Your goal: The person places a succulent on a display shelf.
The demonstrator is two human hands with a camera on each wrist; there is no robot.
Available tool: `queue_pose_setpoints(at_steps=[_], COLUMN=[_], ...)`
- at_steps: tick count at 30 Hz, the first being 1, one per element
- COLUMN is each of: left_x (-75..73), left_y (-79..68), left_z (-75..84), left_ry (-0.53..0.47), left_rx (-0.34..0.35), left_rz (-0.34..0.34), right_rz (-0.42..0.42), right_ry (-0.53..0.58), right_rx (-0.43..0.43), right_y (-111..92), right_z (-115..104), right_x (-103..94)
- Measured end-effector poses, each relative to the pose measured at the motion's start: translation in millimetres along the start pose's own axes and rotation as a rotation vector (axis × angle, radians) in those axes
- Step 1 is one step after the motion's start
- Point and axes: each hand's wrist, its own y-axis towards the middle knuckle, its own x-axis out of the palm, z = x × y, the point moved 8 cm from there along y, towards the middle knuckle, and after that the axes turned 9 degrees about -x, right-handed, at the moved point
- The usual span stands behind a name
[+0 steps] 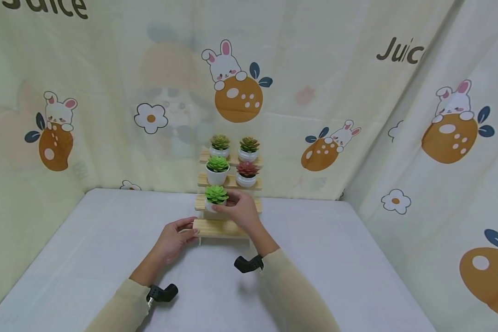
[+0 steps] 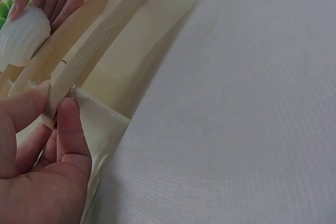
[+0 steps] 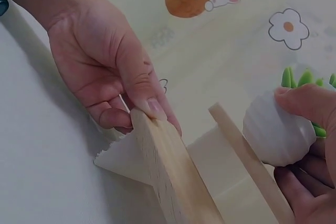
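A stepped wooden plant stand (image 1: 222, 228) with white side supports stands toward the back of the table. My left hand (image 1: 172, 242) pinches the left end of its lowest board, thumb on top, as the left wrist view shows closely. On the tier above, my right hand (image 1: 245, 212) grips a bright green potted succulent (image 1: 216, 194) by its white ribbed pot (image 3: 278, 129) from the right. The pot is at the left part of that tier; whether it bears fully on the board I cannot tell.
Higher up stand another bright green succulent (image 1: 217, 164), a dark red one (image 1: 247, 169) and, on the top tier, two green-brown ones (image 1: 220, 143). A white cloth covers the table (image 1: 336, 272). Printed curtains (image 1: 299, 55) hang behind and at the sides.
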Motion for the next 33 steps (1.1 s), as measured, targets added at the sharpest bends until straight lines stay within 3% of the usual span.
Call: queue_pose_setpoints(at_steps=[15, 33], left_x=[0.8, 0.8], left_y=[-3.2, -3.0], left_z=[1.8, 0.4], left_ry=[-0.006, -0.012], left_rx=[-0.002, 0.012], left_rz=[-0.009, -0.023], right_rz=[-0.001, -0.013], right_ry=[-0.026, 0.039], right_rx=[0.017, 0.012], right_y=[4.5, 4.1], right_z=[-1.8, -1.6], right_x=[-0.4, 1.8])
